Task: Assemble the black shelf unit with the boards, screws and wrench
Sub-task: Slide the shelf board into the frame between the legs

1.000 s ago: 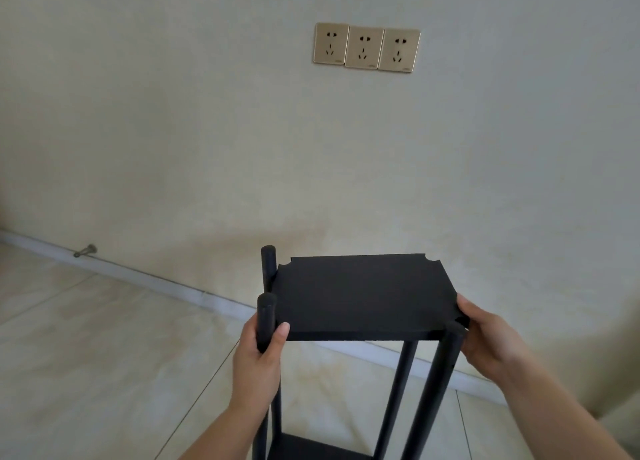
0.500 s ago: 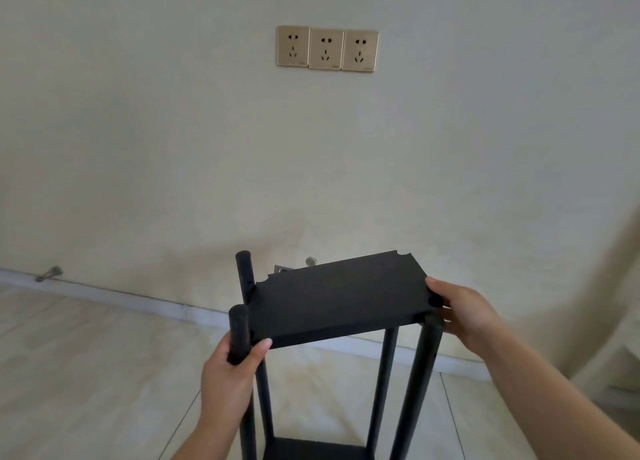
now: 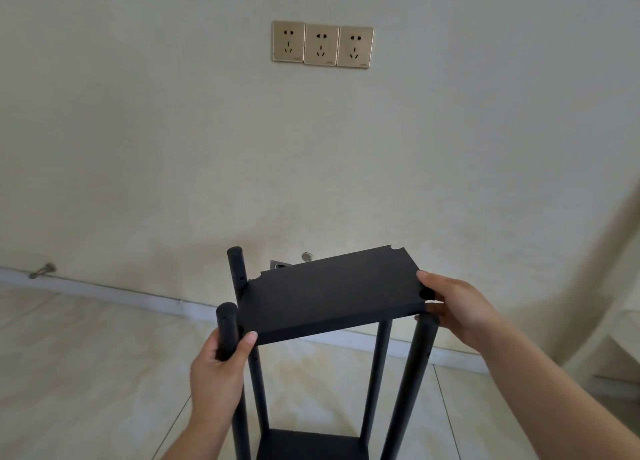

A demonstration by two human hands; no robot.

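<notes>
Head view: left hand (image 3: 217, 366) grips post (image 3: 227, 328), right hand (image 3: 455, 307) seemingly board (image 3: 332, 291).

The black board (image 3: 329, 293) and round posts (image 3: 227, 331) looked matt, the floor tiles (image 3: 86, 373) glossy, and the wall sockets (image 3: 322, 44) a brushed gold.

Left hand (image 3: 218, 362): reaching up from lower frame, fingers curling round a black post (image 3: 227, 328), thumb pressing the board (image 3: 332, 290) edge; right hand (image 3: 453, 307): forearm extending from lower right, fingers gripping the board's right end.
</notes>
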